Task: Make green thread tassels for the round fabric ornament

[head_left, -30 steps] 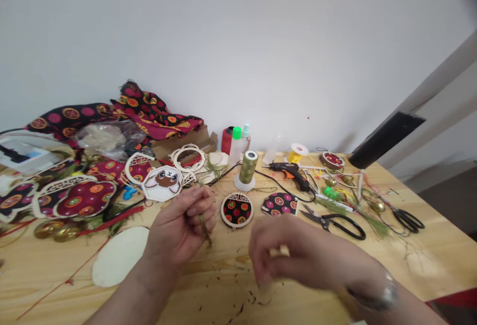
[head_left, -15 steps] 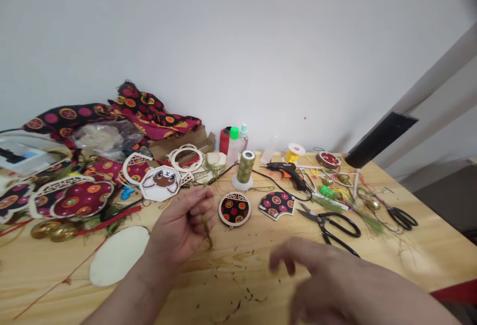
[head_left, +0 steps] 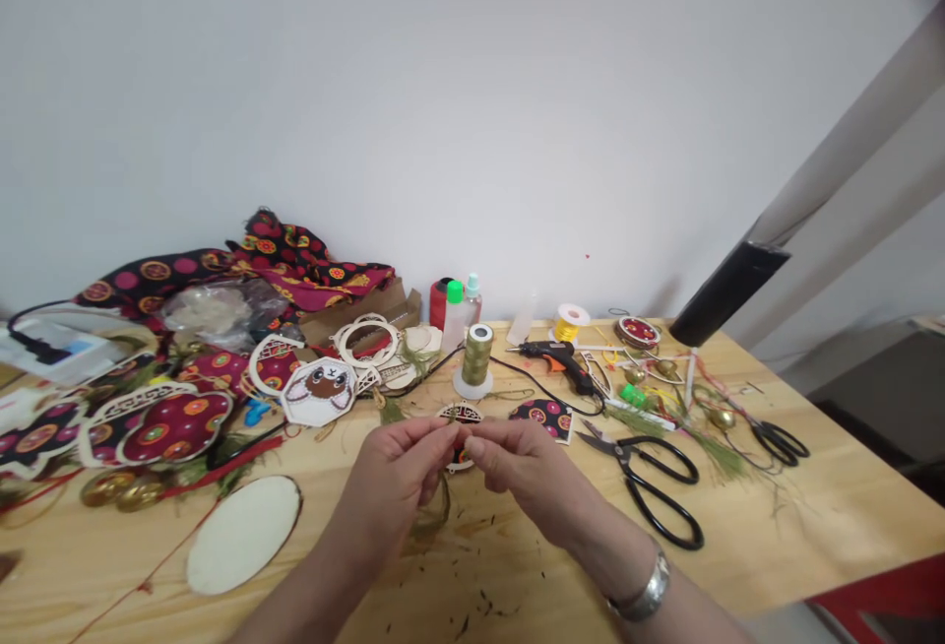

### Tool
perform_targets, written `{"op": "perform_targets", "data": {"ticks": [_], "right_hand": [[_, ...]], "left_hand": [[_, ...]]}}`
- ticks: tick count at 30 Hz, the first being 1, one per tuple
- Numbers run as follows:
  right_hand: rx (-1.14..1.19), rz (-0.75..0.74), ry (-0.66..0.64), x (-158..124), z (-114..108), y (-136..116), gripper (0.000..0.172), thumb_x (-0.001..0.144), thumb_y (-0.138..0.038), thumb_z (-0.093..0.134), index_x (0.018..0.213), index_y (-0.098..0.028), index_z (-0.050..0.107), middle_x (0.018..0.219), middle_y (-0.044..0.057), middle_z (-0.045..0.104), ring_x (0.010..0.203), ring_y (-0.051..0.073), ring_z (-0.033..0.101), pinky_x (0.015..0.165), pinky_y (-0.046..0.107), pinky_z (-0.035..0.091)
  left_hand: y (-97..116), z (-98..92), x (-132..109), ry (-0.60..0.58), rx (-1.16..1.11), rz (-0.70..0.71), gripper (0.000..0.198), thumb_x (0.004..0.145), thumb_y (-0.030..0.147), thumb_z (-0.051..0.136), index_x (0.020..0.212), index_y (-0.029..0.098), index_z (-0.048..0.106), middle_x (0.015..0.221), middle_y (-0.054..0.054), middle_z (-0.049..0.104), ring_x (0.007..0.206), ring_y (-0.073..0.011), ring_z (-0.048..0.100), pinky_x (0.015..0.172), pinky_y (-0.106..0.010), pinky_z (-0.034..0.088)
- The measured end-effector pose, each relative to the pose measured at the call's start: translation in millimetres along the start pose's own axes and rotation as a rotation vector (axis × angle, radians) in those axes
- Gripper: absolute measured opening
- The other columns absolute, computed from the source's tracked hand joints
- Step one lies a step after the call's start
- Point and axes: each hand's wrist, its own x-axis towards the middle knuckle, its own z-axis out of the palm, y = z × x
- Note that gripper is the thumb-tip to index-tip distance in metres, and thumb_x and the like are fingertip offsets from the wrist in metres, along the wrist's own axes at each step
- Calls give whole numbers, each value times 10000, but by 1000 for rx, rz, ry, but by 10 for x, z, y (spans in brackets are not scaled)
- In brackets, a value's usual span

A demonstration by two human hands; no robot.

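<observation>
My left hand [head_left: 403, 467] is closed in a pinch on olive-green thread [head_left: 443, 508], and a strand dangles below its fingers. Fingertip to fingertip with it, my right hand [head_left: 532, 472] pinches too; the thread appears to run between them, though its end is too small to make out. Behind the fingers lies a round wooden-framed ornament [head_left: 462, 414] with dark patterned fabric, mostly hidden. A fabric-covered piece with a scalloped edge [head_left: 546, 416] lies just beyond my right hand. The spool of olive thread [head_left: 478, 363] stands upright behind the ornament.
Black-handled scissors [head_left: 642, 457] lie open at right, near a glue gun [head_left: 557, 356] and a yellow spool [head_left: 568, 324]. Left are an octagonal animal-face piece [head_left: 319, 392], a pale oval disc [head_left: 243, 536], gold bells [head_left: 125, 490] and patterned cloth [head_left: 295, 255]. Dark scraps dot the front.
My right hand has come in from the lower right, fingers loosely spread, to meet my left at the thread. My left hand has shifted slightly right. The view has tilted a little.
</observation>
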Motion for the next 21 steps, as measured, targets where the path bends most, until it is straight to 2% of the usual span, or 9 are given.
{"op": "perform_targets", "data": {"ticks": [5,8,11,15,19,21], "right_hand": [[134,-1,60,111,51,-63,234,688,-341,707,803,-140,730,615,-18,539,557,69,377,524,213,280],[180,2,129,159,90,-80,232,630,-295,735,790,-126,734,659,14,615,562,80,448,538,223,329],[219,-24,179,184,132,-63,183,617,-290,727,659,-114,705,591,9,604,518,77,449,523,227,341],[208,-58,238,189,173,-42,174,614,-270,707,570,-121,628,527,-16,558,501,78,443,508,223,335],[200,-55,247,187,186,-59,196,621,-279,696,556,-128,588,509,-22,549,487,76,432,491,216,321],[210,-50,245,187,178,-67,207,620,-287,702,562,-127,585,518,-13,568,491,81,452,499,219,333]], "left_hand": [[68,18,-53,17,320,65,253,777,367,564,661,164,663,445,77,320,422,-74,225,400,-224,142],[149,63,-116,69,523,122,276,791,323,514,598,166,633,443,68,325,427,-82,254,409,-230,167],[186,95,-166,120,589,155,275,779,310,506,573,162,613,459,62,334,441,-86,271,422,-231,190],[142,90,-195,111,431,87,251,763,359,546,620,160,604,445,74,308,427,-82,236,410,-233,152],[106,87,-201,35,15,30,305,724,372,612,536,163,495,487,73,319,440,-63,204,409,-217,134],[105,90,-194,19,-117,-30,321,705,364,644,526,155,479,503,72,328,437,-49,189,404,-204,120]]}}
